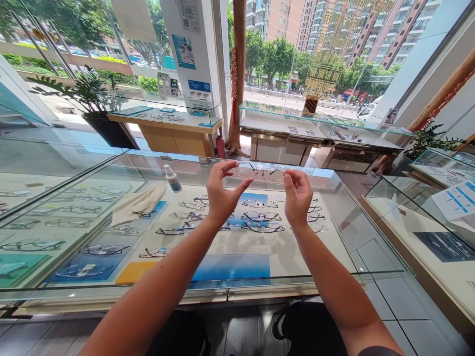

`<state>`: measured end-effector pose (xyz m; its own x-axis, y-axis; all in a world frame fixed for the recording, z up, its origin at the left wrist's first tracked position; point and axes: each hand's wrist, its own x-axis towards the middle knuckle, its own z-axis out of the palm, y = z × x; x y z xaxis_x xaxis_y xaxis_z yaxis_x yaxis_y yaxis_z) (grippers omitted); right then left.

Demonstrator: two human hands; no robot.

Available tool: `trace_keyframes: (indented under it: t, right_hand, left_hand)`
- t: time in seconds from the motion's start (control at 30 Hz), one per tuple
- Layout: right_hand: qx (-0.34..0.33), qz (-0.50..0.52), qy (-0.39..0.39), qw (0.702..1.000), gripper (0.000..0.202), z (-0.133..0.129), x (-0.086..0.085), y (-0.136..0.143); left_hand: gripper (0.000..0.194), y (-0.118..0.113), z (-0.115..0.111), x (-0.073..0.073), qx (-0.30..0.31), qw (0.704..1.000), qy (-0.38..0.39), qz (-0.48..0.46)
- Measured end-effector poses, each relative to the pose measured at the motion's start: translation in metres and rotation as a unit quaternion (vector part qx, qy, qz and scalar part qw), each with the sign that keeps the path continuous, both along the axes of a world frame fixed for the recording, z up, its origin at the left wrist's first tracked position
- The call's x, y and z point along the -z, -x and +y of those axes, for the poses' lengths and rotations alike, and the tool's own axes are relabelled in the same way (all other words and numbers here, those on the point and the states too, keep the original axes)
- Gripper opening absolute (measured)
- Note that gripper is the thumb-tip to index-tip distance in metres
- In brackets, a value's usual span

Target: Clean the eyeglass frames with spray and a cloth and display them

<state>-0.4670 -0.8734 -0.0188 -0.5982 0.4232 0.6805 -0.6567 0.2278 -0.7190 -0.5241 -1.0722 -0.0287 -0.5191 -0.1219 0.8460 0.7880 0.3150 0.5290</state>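
Note:
A pair of thin-rimmed eyeglasses (262,174) is held up over the glass display counter (230,283). My left hand (224,190) grips its left side, thumb apart and pointing toward the lens. At the other end, my right hand (298,195) pinches the frame's right side between thumb and fingers. Below my hands, several eyeglasses (261,216) lie in rows inside the counter. On the glass to the left stand a white spray bottle (172,179) and a crumpled beige cloth (137,205).
A yellow item (136,272) lies near the counter's front. Behind are more display cases (166,118), a potted plant (83,96), a wooden post (237,74) and large windows. Another glass case (426,217) stands close on the right.

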Motion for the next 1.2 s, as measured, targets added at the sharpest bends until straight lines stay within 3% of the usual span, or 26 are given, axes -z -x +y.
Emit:
trace_keyframes:
  t: [0.33,0.57,0.83,1.03,1.1,1.2]
  right_hand:
    - [-0.148,-0.068,0.094,0.982,0.028,0.004,0.002,0.011]
    - [-0.197,-0.095,0.120,0.968,0.028,0.011,0.011,0.020]
    - [-0.205,-0.087,0.134,0.966,0.026,0.014,0.014,0.025]
    - [-0.200,-0.095,0.116,0.968,0.023,0.014,0.010,0.022]
    - [-0.178,-0.086,0.090,0.976,0.022,0.016,0.005,0.017]
    - [-0.125,-0.064,-0.016,0.990,0.023,0.020,-0.004,0.010]
  left_hand:
    - [0.056,-0.009,-0.001,-0.004,-0.092,0.992,0.027,0.079]
    - [0.056,-0.007,-0.001,-0.003,-0.085,0.991,0.038,0.100]
    - [0.054,-0.005,0.001,-0.001,-0.084,0.993,0.046,0.067]
    - [0.059,-0.002,-0.001,0.002,-0.039,0.998,0.041,0.003]
    - [0.059,-0.002,-0.002,0.002,-0.025,0.998,0.050,-0.005]
    - [0.059,-0.004,-0.004,-0.001,-0.027,0.995,0.094,0.031]
